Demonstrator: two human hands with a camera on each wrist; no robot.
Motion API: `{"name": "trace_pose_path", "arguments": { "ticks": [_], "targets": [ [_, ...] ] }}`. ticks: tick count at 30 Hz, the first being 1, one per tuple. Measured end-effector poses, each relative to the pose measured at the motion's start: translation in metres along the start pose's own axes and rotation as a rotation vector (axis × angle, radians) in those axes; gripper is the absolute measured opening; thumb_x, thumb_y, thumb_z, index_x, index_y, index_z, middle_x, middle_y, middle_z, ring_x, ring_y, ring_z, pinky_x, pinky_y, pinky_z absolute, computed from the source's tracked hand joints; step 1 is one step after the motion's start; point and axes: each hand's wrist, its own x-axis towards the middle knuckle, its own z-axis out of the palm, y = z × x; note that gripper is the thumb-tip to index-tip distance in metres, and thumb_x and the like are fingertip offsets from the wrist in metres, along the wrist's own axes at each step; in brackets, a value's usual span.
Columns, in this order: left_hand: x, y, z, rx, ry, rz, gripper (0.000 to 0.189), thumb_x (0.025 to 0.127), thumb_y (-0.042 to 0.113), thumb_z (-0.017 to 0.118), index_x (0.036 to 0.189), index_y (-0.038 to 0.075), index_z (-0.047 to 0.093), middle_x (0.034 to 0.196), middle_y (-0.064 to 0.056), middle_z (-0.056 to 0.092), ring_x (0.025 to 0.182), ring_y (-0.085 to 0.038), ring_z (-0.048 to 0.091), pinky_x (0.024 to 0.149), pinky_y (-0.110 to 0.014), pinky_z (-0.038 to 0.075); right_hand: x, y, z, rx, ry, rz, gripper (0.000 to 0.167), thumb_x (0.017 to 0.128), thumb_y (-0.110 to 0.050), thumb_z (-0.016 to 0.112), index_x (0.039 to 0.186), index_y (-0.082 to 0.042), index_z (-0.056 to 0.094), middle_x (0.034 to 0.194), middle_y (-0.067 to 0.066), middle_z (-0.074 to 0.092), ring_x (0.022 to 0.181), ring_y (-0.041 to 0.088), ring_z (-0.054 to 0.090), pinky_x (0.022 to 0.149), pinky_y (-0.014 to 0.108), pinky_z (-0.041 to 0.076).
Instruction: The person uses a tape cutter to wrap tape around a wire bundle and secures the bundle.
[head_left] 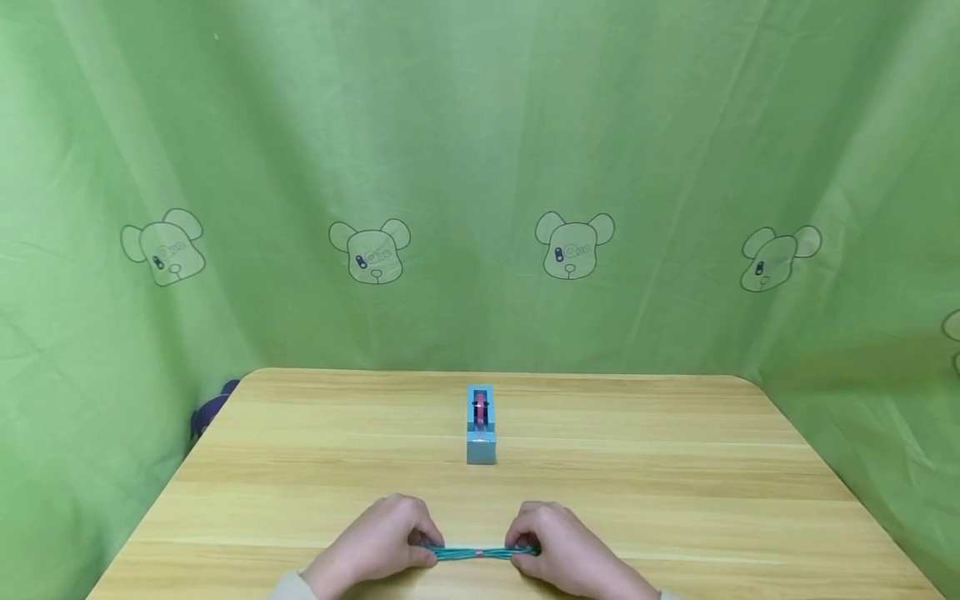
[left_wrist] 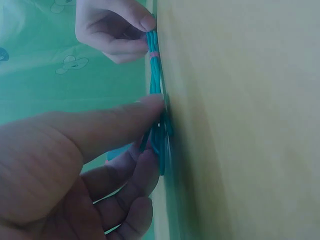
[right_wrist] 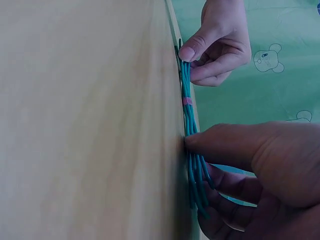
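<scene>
A bundle of thin teal cords (head_left: 456, 553), with a band of pink tape (right_wrist: 187, 101) wrapped round its middle, lies level close over the table. My left hand (head_left: 384, 537) pinches its left part between thumb and fingers. On the other side of the band, my right hand (head_left: 561, 546) pinches the right part the same way. Loose cord ends and loops stick out past the fingers in both wrist views. Straight ahead of the hands stands a blue tape dispenser (head_left: 481, 452) holding a pink roll (head_left: 480, 407).
The light wooden table (head_left: 675, 467) has rounded far corners. Green curtain (head_left: 480, 167) with bear-head prints hangs behind it and along both sides. Something dark purple (head_left: 210, 411) shows beyond the table's left edge.
</scene>
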Motion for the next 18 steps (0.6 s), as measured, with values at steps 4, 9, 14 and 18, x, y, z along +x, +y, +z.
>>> {"name": "trace_pose_path", "arguments": {
  "ticks": [4,9,14,18],
  "targets": [
    [0.0002,-0.0002,-0.0006,0.017,0.0,0.002,0.011,0.08,0.018,0.083,0.09,0.02,0.08,0.082,0.02,0.062,0.068,0.003,0.052,0.062,-0.019,0.046,-0.0001,0.0003,-0.0004,-0.008,-0.007,-0.003,0.008,0.084,-0.014,0.079,0.09,-0.018,0.075,0.081,-0.017,0.056,0.071,0.002,0.05,0.063,0.021,0.046],
    [0.0,0.0002,-0.0004,0.019,0.003,0.001,0.011,0.08,0.017,0.083,0.09,0.02,0.08,0.083,0.02,0.062,0.068,0.003,0.052,0.062,-0.019,0.046,-0.0011,0.0001,-0.0013,-0.013,-0.006,-0.002,0.008,0.084,-0.015,0.079,0.091,-0.019,0.075,0.083,-0.017,0.057,0.073,0.002,0.051,0.066,0.023,0.046],
    [-0.001,0.0018,0.0,0.024,0.005,-0.001,0.011,0.08,0.017,0.083,0.09,0.019,0.08,0.083,0.02,0.062,0.069,0.003,0.052,0.063,-0.019,0.046,-0.0025,0.0003,-0.0039,-0.032,0.009,0.008,0.008,0.085,-0.018,0.078,0.091,-0.021,0.075,0.086,-0.018,0.059,0.08,0.003,0.052,0.072,0.027,0.049],
    [-0.0015,0.0038,-0.0018,0.026,0.005,0.002,0.009,0.082,0.017,0.081,0.09,0.019,0.08,0.082,0.02,0.061,0.069,0.003,0.052,0.063,-0.019,0.046,-0.0032,0.0,-0.0058,-0.032,0.018,0.005,0.008,0.085,-0.018,0.078,0.092,-0.022,0.076,0.087,-0.018,0.06,0.081,0.005,0.053,0.073,0.027,0.049]
  ]
}}
